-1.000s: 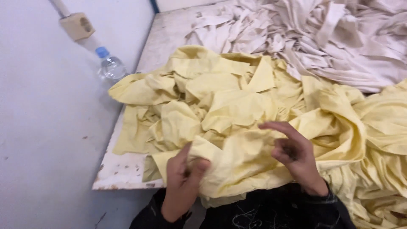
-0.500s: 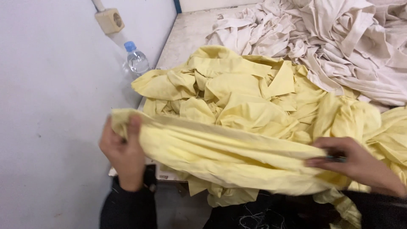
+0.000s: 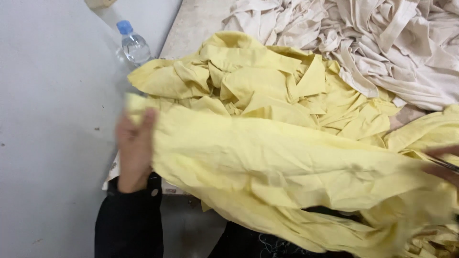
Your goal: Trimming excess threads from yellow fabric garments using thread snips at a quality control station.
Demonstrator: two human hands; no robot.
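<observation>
Pale grey wall fills the left of the view and a worn light desk (image 3: 191,28) runs along it, heaped with cloth. Nearest to the camera, a long yellow cloth piece (image 3: 287,162) hangs stretched between the two hands, its long axis running almost straight across the view from left to right, sagging a little toward the right and dropping off the desk edge over the person's dark clothing. The left hand (image 3: 135,148), in a dark sleeve, stands at the cloth's left end with the fingers closed around the gathered edge; motion blurs it, but the grip looks shut on the fabric. The right hand (image 3: 442,165) shows only at the frame's right edge, fingers pinched on the cloth's other end, with a thin dark metal thing, perhaps scissors, beside them; I cannot tell exactly what it is. Just behind the stretched piece lies the yellow cloth pile (image 3: 267,86), crumpled and touching it. A clear water bottle (image 3: 134,45) with a blue cap stands by the wall, and farther back a cream cloth heap (image 3: 382,43) covers the desk's far right
</observation>
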